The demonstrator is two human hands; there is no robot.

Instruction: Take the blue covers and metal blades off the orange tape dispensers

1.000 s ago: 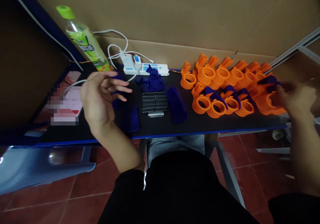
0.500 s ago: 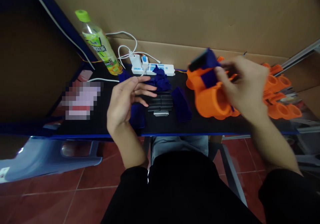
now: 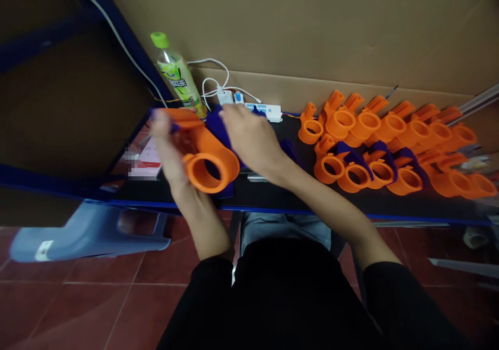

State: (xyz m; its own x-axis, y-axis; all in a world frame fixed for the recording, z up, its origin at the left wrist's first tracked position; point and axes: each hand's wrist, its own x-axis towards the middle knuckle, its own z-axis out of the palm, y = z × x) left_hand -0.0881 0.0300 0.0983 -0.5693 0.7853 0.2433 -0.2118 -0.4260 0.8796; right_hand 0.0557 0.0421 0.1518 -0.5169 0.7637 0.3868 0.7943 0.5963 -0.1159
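Observation:
My left hand (image 3: pixel 167 142) is closed around an orange plastic ring holder (image 3: pixel 212 170), which is held up off the table with its round opening toward me. A bit of dark blue cloth shows at the holder's upper end, by my fingertips. My right hand (image 3: pixel 253 139) is over the middle of the table, back of the hand upward, beside a dark blue cloth piece (image 3: pixel 219 127). Its fingers are bent down and blurred, so I cannot tell whether they grip the cloth. Below that hand, a metallic edge (image 3: pixel 257 178) of the dark stack peeks out.
Several orange ring holders (image 3: pixel 366 126) stand in two rows on the right, some in the front row with blue cloth. A drink bottle (image 3: pixel 179 82) and a white power strip (image 3: pixel 268 112) with cables are at the back. A pink-and-white paper (image 3: pixel 146 160) lies left.
The orange holder has gone from my right hand on the right to my left hand on the left. My right hand has swung left to mid-table. The view has shifted, showing more holders.

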